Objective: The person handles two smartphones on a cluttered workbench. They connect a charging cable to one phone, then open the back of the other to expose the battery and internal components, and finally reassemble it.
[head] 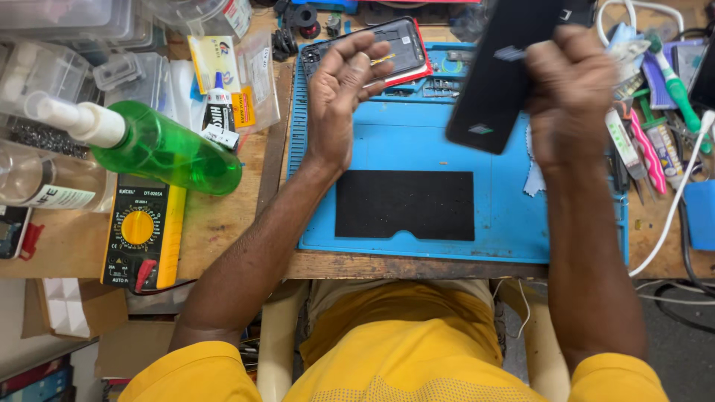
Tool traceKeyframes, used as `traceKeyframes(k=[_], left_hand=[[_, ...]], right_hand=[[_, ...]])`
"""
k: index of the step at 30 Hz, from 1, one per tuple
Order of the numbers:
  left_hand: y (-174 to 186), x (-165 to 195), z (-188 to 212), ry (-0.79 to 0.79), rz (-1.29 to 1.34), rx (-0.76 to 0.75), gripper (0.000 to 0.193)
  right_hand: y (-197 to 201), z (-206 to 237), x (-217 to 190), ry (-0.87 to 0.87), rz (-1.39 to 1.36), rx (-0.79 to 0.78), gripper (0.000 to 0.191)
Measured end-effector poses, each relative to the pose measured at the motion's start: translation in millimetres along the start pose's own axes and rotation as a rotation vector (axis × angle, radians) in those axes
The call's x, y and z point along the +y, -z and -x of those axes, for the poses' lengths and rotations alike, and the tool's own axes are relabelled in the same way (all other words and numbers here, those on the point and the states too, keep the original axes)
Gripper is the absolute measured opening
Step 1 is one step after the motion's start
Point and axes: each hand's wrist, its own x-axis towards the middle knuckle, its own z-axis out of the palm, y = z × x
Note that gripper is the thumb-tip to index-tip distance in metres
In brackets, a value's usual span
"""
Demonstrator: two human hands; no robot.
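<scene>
My right hand [570, 93] is closed on a black phone back panel [499, 74], held tilted above the right part of the blue work mat [417, 145]. My left hand [342, 93] hovers over the mat's left side, fingers curled and apart, holding nothing. Just beyond its fingertips lies an opened phone frame [402, 41] on a red-edged part at the mat's far edge. A black rectangular pad [406, 205] rests on the mat near me.
A green spray bottle [160, 145] lies at left above a yellow multimeter [141, 234]. Clear plastic boxes [67, 52] and a glue tube [220, 112] crowd the far left. Screwdrivers, tweezers and a white cable [674, 208] fill the right side.
</scene>
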Motion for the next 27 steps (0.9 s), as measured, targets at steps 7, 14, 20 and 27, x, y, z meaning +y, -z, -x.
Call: traceKeyframes(k=[7, 14, 20, 27], left_hand=[[8, -2, -6, -0.103, 0.004, 0.117, 0.029], [9, 0, -5, -0.128, -0.079, 0.135, 0.025], [13, -7, -5, -0.162, -0.118, 0.118, 0.025], [12, -8, -5, -0.174, -0.123, 0.104, 0.023]], right_hand=[[7, 42, 2, -0.264, 0.401, -0.047, 0.022], [-1, 62, 48, -0.610, 0.525, -0.092, 0.043], [-20, 56, 32, -0.621, 0.869, -0.100, 0.045], [-33, 46, 14, -0.570, 1.334, -0.216, 0.034]])
